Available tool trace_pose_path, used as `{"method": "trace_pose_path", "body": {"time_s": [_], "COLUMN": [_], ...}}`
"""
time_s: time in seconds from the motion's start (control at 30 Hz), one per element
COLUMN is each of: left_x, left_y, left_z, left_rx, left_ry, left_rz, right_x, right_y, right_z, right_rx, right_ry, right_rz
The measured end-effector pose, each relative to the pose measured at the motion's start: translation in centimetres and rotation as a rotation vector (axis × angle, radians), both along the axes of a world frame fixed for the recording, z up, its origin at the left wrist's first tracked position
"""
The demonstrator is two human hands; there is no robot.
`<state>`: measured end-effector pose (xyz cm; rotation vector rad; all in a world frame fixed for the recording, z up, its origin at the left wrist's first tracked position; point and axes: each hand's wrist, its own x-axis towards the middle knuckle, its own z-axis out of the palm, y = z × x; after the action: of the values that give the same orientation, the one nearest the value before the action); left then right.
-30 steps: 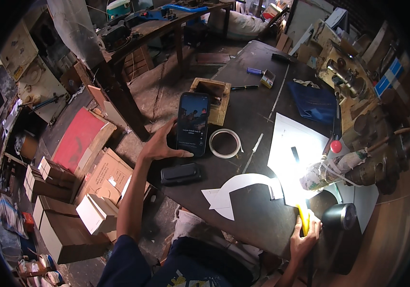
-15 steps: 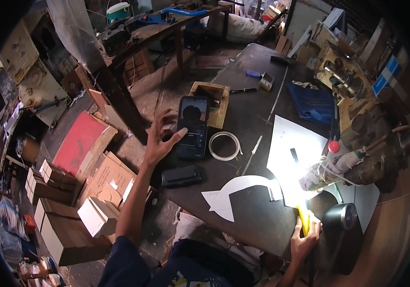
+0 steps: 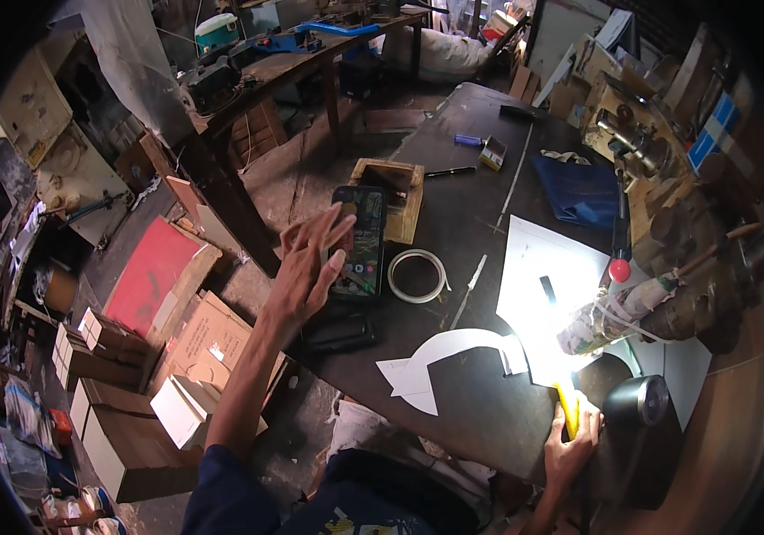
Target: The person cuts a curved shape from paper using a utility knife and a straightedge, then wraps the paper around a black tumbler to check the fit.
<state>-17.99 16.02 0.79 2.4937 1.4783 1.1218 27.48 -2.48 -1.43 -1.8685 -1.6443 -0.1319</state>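
My left hand point(image 3: 303, 266) hovers over a dark smartphone point(image 3: 366, 254), its fingers stretched out and covering part of the lit screen. The phone rests against an open wooden box point(image 3: 415, 205). My right hand point(image 3: 573, 441) is closed around a slim yellow tool point(image 3: 567, 401); glare hides the tool's far end. Beyond it, a brightly lit white sheet of paper point(image 3: 524, 259) lies on the dark table point(image 3: 462, 446). A curved white paper cutout point(image 3: 453, 343) sits between my hands. A black cylindrical tumbler point(image 3: 636, 403) lies or stands beside my right hand; I cannot tell which.
A roll of tape point(image 3: 417, 275), a black case point(image 3: 339, 333), a slim white-ended tool point(image 3: 477, 272) and a pen point(image 3: 450, 170) lie on the table. Farther off is a dark blue pouch point(image 3: 578, 189). A cloth-wrapped lamp point(image 3: 618, 314) juts in from the right. Cardboard boxes point(image 3: 119, 446) stand at left.
My left hand has moved from the phone's left edge across its screen, fingers now spread over it. The screen picture has changed from dark to colourful. My right hand has hardly moved.
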Motion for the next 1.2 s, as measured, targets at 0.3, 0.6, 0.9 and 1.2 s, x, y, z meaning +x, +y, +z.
{"method": "trace_pose_path", "body": {"time_s": [0.3,0.6,0.9,1.2], "left_x": [-1.0,0.7,2.5,3.1], "left_y": [-0.5,-0.5,-0.3,0.4], "left_z": [-2.1,-2.3,0.6,0.2], "left_rx": [0.135,0.014,-0.038,0.035], "left_ry": [-0.084,-0.245,0.046,0.113], "left_rz": [0.039,0.115,0.097,0.093], "right_x": [0.1,0.1,0.1,0.1], "right_y": [-0.1,-0.1,-0.1,0.0], "right_z": [0.1,0.3,0.2,0.3], "right_rx": [-0.022,-0.028,-0.018,0.022], "right_ry": [-0.015,-0.021,0.014,-0.013], "right_rz": [-0.003,-0.048,-0.03,-0.013]}}
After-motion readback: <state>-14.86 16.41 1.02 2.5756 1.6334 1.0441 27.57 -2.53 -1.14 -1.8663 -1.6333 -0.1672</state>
